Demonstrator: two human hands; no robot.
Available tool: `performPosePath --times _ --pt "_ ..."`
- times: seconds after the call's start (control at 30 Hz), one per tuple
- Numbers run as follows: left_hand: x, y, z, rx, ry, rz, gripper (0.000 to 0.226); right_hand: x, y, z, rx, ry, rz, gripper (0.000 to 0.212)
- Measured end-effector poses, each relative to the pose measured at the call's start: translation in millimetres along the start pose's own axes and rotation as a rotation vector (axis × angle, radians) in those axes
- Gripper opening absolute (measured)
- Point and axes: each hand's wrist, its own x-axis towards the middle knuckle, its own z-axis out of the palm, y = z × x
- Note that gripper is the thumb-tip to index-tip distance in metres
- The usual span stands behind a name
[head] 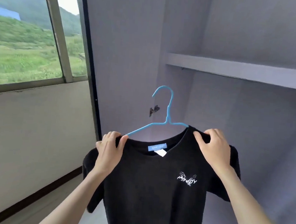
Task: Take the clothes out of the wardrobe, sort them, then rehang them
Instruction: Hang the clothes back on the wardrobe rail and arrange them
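A black T-shirt (149, 187) with a small white chest print and a blue neck label hangs on a blue hanger (168, 111), held up in front of the open wardrobe (236, 39). My left hand (110, 147) pinches the shirt's left shoulder at the hanger's arm. My right hand (213, 148) grips the right shoulder over the hanger's other arm. The hook points up and left, free of any rail. Below the wardrobe's shelf (234, 70) runs a thin rail (216, 73) with nothing hanging on it.
The wardrobe's open door (123, 57) stands at the left with a hinge (154, 109) behind the hanger. A window (26, 42) and a pale wall (37, 130) lie further left. Floor shows at the bottom.
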Motion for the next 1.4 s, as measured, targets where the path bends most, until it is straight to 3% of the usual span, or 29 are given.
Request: performPosePath --times 0.2,0.37,0.43,0.63,0.77,1.0,1.17,1.3,1.4 --pt "53.3 15.8 71.8 0.044 -0.171 -0.024 0.022 31.0 49.1 -4.1 -0.132 -0.088 0.211 0.043" --pt "84.4 21.0 129.2 0.051 -0.53 0.012 0.039 55.5 78.9 3.6 -0.298 -0.071 0.33 0.049" --pt "99.3 24.8 146.5 0.048 -0.572 0.066 0.041 68.9 85.8 11.5 -0.378 -0.09 0.397 0.048" --pt "181.0 32.5 184.5 -0.01 -0.509 0.247 0.042 116.0 88.4 58.5 -0.317 -0.293 0.622 0.042" --pt "265.7 41.9 202.9 -0.076 -0.401 0.373 0.045 157.1 82.4 110.1 0.109 -0.321 0.781 0.036" --pt "380.6 90.0 226.4 -0.096 -0.176 0.659 0.053 244.1 42.9 169.2 0.435 -0.216 0.658 0.013" --pt "427.9 105.8 244.2 0.01 -0.135 0.725 0.056 293.9 29.5 205.7 0.547 -0.095 0.636 0.012" --pt "450.9 104.1 255.4 0.037 -0.199 0.671 0.054 321.2 26.9 235.3 0.581 -0.068 0.632 0.017" --pt "458.6 98.2 259.7 0.066 -0.119 0.725 0.052 339.6 29.4 255.3 0.586 -0.057 0.642 0.02"
